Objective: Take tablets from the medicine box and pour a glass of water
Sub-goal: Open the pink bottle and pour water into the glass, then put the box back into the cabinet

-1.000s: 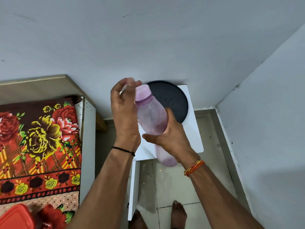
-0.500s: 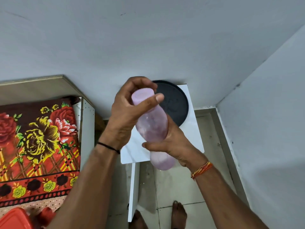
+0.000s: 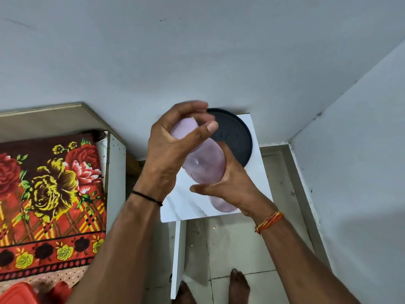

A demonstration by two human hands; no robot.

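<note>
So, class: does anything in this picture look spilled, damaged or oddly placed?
Nothing looks spilled or damaged. One oddity: no glass shows on the white table, only a dark round plate, though the left hand grips the pink bottle cap.

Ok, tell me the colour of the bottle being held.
The bottle is a pale, translucent pinkish purple, with a cap in the same shade; the head view shows it.

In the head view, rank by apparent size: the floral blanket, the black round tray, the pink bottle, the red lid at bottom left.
1. Floral blanket, largest by far.
2-3. Black round tray and pink bottle: unsure, both partly hidden and the bottle is held nearer the camera.
4. Red lid, smallest as seen, though cut off by the frame.
</note>
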